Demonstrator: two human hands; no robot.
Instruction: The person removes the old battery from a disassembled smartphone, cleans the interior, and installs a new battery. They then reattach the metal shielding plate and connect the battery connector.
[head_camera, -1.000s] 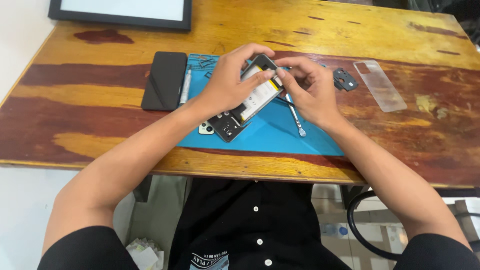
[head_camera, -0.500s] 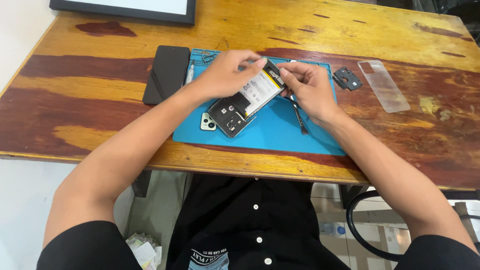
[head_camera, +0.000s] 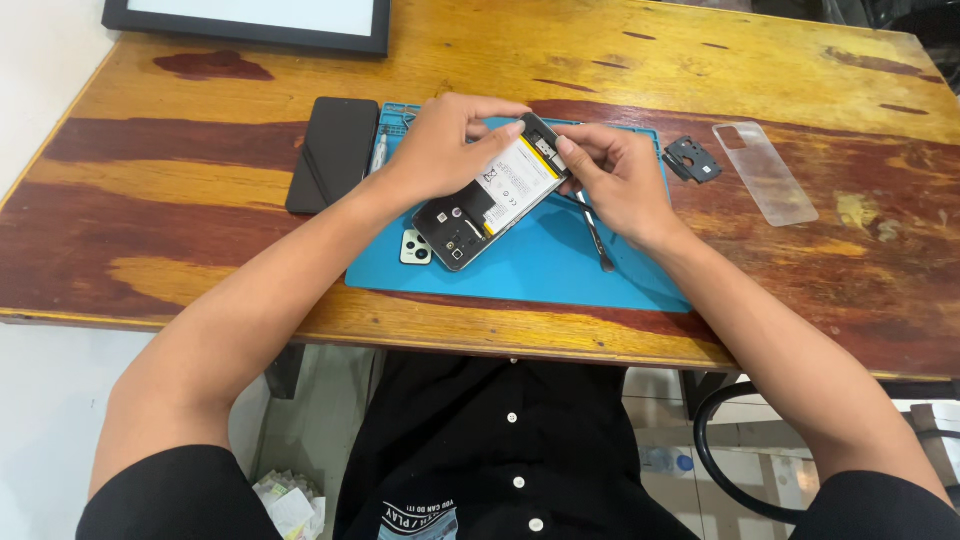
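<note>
Since earlier frame, hands and opened phone (head_camera: 492, 203) shifted little toward far edge of blue mat (head_camera: 540, 265). Phone was over mat centre, back cover off, battery exposed. Left hand (head_camera: 440, 150) clamped phone's far left side; right hand (head_camera: 620, 180) pinched its top end. Phone seemed light, stiff, fragile inside; better hold by frame edges. Tool (head_camera: 597, 238) lay on mat; clear case (head_camera: 765, 172) near worktop's right edge.

White battery label (head_camera: 520, 180) with yellow edge in the opened phone (head_camera: 490, 195); dark screen (head_camera: 333, 152) lies left
</note>
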